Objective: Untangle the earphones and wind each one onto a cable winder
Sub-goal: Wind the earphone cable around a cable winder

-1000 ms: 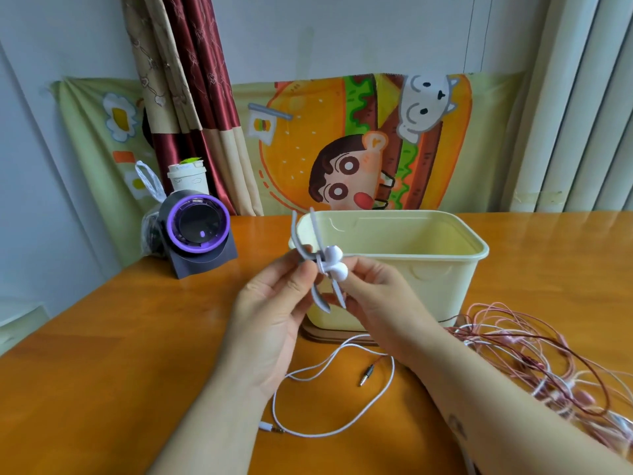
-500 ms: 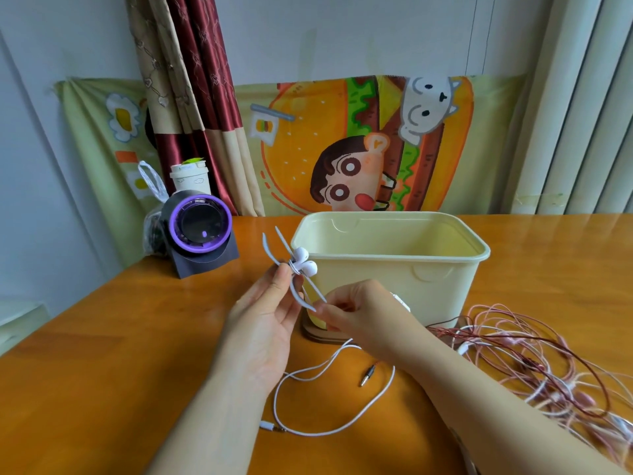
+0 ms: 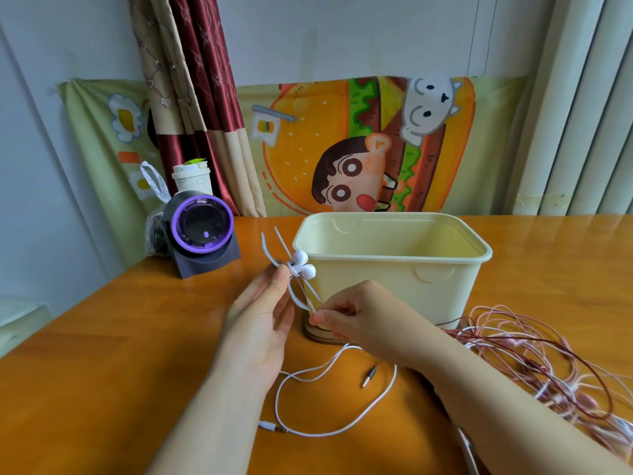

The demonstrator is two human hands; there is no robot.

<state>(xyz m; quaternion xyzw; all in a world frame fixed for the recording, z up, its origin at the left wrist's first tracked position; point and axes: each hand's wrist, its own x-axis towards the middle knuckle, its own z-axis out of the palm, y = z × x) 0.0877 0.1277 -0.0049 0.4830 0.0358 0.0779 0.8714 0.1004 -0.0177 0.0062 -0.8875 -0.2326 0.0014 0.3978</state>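
Pinching: left grip (image 3: 260,323) on winder (image 3: 274,250) | right grip (image 3: 363,317) on cable (image 3: 318,434) | orange table (image 3: 102,337) | red curtain (image 3: 195,97)

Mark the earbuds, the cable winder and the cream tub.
earbuds (image 3: 300,257), head view, on the upper bud.
cable winder (image 3: 267,250), head view, on its upper left prong.
cream tub (image 3: 394,286), head view, on its front wall.

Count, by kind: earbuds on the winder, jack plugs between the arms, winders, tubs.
Earbuds: 2
Jack plugs: 2
Winders: 1
Tubs: 1
Total: 6
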